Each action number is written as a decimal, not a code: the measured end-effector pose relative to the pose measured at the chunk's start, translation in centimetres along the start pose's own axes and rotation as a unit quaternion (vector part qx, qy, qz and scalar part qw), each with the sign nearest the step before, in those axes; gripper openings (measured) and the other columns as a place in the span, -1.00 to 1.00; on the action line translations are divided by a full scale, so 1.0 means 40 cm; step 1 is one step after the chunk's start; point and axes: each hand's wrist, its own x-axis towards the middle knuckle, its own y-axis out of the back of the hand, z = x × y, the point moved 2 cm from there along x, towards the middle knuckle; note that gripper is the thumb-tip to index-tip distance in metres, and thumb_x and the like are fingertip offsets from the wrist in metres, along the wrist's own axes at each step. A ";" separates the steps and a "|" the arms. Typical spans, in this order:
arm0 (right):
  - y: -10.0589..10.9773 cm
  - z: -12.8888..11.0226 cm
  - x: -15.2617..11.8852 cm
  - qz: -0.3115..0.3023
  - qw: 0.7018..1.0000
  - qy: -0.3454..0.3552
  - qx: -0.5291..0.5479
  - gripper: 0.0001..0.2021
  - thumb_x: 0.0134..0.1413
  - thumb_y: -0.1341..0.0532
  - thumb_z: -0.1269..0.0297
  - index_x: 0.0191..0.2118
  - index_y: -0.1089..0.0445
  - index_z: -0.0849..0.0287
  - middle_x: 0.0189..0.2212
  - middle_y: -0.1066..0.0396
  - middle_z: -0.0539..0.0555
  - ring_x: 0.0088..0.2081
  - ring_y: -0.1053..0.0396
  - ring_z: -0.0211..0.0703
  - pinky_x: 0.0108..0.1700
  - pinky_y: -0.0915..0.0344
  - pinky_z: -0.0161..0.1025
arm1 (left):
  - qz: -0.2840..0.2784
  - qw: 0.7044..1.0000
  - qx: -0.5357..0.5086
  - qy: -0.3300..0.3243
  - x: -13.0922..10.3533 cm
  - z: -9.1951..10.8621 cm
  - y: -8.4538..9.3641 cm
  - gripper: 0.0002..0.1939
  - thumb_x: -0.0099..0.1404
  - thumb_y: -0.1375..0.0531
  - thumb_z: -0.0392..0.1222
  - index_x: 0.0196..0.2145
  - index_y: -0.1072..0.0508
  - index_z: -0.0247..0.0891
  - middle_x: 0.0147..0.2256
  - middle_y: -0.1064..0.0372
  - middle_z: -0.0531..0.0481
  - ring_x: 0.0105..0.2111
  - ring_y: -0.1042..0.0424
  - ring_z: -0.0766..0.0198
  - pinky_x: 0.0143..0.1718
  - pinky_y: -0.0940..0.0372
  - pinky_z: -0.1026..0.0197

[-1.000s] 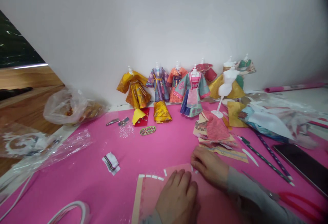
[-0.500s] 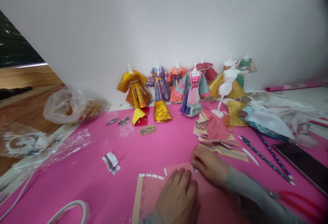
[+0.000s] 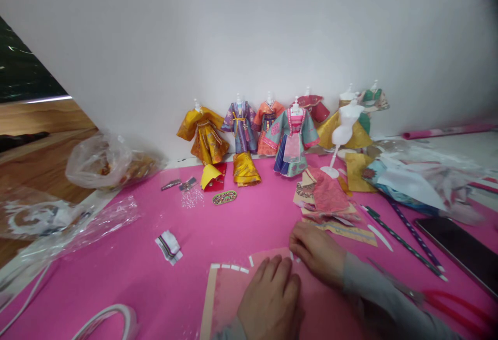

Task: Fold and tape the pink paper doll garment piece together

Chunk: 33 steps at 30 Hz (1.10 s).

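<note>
A pink sheet of fabric (image 3: 229, 298) with a beige left border lies in front of me. Short pieces of white tape (image 3: 226, 266) run along its top edge. My left hand (image 3: 270, 298) rests flat on the fabric with its fingers stretched out. At the upper edge, my right hand (image 3: 317, 252) has its fingers curled and pressed together beside another small white piece of tape; what is between the fingertips is hidden. Red-handled scissors (image 3: 416, 296) lie partly under my right forearm. A roll of white tape (image 3: 130, 322) is at the lower left.
Miniature dress forms in robes, such as a teal one (image 3: 291, 143), stand along the wall, with a bare white form (image 3: 343, 130). Fabric scraps (image 3: 329, 192), pencils (image 3: 404, 244) and a phone (image 3: 459, 252) lie right. Plastic bags (image 3: 97, 161) and a bead dish (image 3: 224, 197) are left.
My right hand has shifted very slightly left at the top edge of the fabric. My left hand and the other things look unchanged.
</note>
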 end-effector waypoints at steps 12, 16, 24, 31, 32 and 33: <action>0.000 -0.004 0.000 0.000 1.000 -0.006 -0.016 -0.86 0.11 -0.11 0.48 -0.44 -0.31 0.20 -0.40 -0.37 0.09 -0.32 -0.27 -0.13 -0.26 -0.16 -0.21 | -0.006 1.000 0.012 -0.004 0.003 0.001 0.000 -0.64 0.18 -0.28 -0.12 -0.08 -0.43 -0.29 0.02 -0.40 -0.16 0.03 -0.36 -0.05 0.07 -0.31 -0.08; -0.002 -0.005 0.000 -0.004 1.000 -0.008 -0.020 -0.86 0.12 -0.11 0.48 -0.43 -0.32 0.20 -0.40 -0.37 0.09 -0.33 -0.27 -0.13 -0.26 -0.16 -0.21 | -0.009 1.000 0.012 -0.007 0.004 -0.002 0.001 -0.62 0.17 -0.29 -0.10 -0.08 -0.43 -0.29 0.03 -0.40 -0.16 0.02 -0.36 -0.06 0.06 -0.33 -0.10; 0.001 -0.006 0.000 -0.004 1.000 -0.008 -0.028 -0.86 0.13 -0.12 0.48 -0.43 -0.32 0.19 -0.39 -0.37 0.08 -0.31 -0.28 -0.13 -0.24 -0.17 -0.22 | -0.003 1.000 0.015 -0.005 0.002 0.000 0.001 -0.61 0.15 -0.31 -0.12 -0.08 -0.42 -0.29 0.02 -0.40 -0.16 0.02 -0.36 -0.06 0.06 -0.32 -0.10; -0.001 -0.009 0.003 -0.003 0.999 -0.007 -0.033 -0.87 0.13 -0.12 0.49 -0.42 -0.32 0.21 -0.39 -0.37 0.08 -0.31 -0.28 -0.13 -0.24 -0.17 -0.22 | -0.010 1.000 0.015 -0.015 0.003 -0.001 -0.001 -0.59 0.15 -0.31 -0.10 -0.07 -0.42 -0.29 0.02 -0.40 -0.16 0.02 -0.36 -0.06 0.06 -0.32 -0.10; -0.001 -0.009 0.002 -0.004 0.999 -0.007 -0.033 -0.87 0.13 -0.12 0.49 -0.42 -0.32 0.20 -0.39 -0.37 0.08 -0.31 -0.28 -0.13 -0.24 -0.17 -0.22 | -0.009 1.000 0.016 -0.014 0.003 -0.001 0.000 -0.59 0.15 -0.31 -0.10 -0.07 -0.42 -0.30 0.02 -0.40 -0.15 0.02 -0.36 -0.06 0.06 -0.32 -0.10; -0.001 -0.009 0.001 -0.004 0.999 -0.008 -0.034 -0.87 0.13 -0.12 0.48 -0.42 -0.32 0.20 -0.39 -0.37 0.09 -0.31 -0.28 -0.13 -0.24 -0.17 -0.22 | -0.006 1.000 0.017 -0.012 0.003 0.000 0.001 -0.60 0.16 -0.31 -0.09 -0.07 -0.42 -0.30 0.01 -0.40 -0.15 0.02 -0.36 -0.06 0.06 -0.32 -0.10</action>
